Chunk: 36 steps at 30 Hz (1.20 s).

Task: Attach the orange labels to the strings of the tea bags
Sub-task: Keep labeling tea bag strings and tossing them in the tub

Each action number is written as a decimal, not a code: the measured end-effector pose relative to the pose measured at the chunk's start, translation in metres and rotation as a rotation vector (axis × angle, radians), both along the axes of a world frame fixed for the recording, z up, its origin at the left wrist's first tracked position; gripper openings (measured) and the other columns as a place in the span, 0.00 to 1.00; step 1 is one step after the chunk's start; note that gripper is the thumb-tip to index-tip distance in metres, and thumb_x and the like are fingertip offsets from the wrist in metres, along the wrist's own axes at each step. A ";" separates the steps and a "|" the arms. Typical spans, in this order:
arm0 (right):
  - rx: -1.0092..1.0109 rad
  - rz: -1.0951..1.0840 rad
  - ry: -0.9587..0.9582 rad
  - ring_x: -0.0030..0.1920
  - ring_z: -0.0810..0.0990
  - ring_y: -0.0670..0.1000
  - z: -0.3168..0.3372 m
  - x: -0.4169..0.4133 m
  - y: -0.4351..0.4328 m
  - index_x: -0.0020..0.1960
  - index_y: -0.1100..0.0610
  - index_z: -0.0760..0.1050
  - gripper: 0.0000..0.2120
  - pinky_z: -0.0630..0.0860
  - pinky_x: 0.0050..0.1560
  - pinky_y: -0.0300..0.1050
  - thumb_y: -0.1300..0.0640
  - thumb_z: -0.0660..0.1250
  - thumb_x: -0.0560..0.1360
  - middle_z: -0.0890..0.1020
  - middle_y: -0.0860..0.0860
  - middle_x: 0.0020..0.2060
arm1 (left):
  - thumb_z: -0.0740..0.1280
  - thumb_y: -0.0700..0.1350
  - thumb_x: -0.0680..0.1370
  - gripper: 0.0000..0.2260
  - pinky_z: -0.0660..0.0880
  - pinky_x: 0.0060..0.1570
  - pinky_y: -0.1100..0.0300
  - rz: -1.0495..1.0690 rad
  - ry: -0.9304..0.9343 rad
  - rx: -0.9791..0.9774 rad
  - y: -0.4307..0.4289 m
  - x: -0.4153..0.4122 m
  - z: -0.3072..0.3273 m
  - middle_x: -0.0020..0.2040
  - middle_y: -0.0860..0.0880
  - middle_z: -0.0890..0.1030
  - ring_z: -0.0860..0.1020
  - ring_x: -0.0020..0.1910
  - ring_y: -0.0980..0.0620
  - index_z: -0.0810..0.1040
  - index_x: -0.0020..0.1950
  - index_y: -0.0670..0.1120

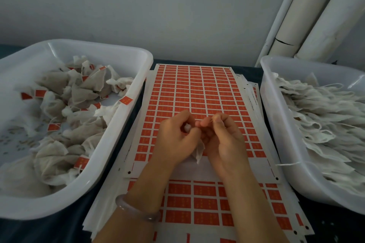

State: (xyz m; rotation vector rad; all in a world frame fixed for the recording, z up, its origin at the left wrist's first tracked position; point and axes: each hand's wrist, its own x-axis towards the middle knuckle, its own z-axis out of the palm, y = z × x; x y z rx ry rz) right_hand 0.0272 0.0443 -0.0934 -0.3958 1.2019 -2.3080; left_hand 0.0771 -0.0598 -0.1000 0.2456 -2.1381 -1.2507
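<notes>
Both hands meet over the top sheet of orange labels [197, 92] in the middle of the table. My left hand [175, 140] curls round a white tea bag [199, 152], whose lower corner hangs out below the palm. My right hand [223, 136] pinches the bag's thin string between thumb and forefinger near its fingertips. Something orange shows between the fingertips, too small to tell whether it is a label. More label sheets [197, 203] lie stacked under the top one.
A white bin [122, 116] on the left holds tea bags with orange labels on their strings. A white bin [276, 124] on the right holds unlabelled tea bags. White tubes [316, 16] lean against the wall at the back right.
</notes>
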 end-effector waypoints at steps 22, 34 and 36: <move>0.650 -0.483 0.387 0.45 0.80 0.39 -0.008 -0.026 0.016 0.52 0.46 0.75 0.04 0.74 0.41 0.32 0.50 0.62 0.78 0.82 0.37 0.42 | 0.74 0.59 0.67 0.36 0.44 0.72 0.46 -0.224 -0.880 -0.283 -0.040 0.023 0.006 0.76 0.63 0.51 0.43 0.76 0.55 0.62 0.71 0.65; 0.988 -0.535 0.655 0.67 0.67 0.48 -0.013 -0.017 0.012 0.65 0.47 0.69 0.23 0.64 0.54 0.31 0.56 0.71 0.73 0.70 0.47 0.67 | 0.71 0.62 0.69 0.32 0.42 0.72 0.45 -0.225 -0.806 -0.427 -0.030 0.007 -0.006 0.76 0.62 0.54 0.44 0.76 0.54 0.64 0.70 0.66; 1.007 -0.569 0.673 0.61 0.69 0.46 -0.012 -0.017 0.014 0.63 0.47 0.71 0.21 0.62 0.47 0.28 0.57 0.71 0.73 0.73 0.46 0.63 | 0.71 0.61 0.69 0.31 0.42 0.71 0.46 -0.257 -0.785 -0.365 -0.032 0.008 -0.007 0.76 0.63 0.53 0.43 0.76 0.56 0.64 0.69 0.67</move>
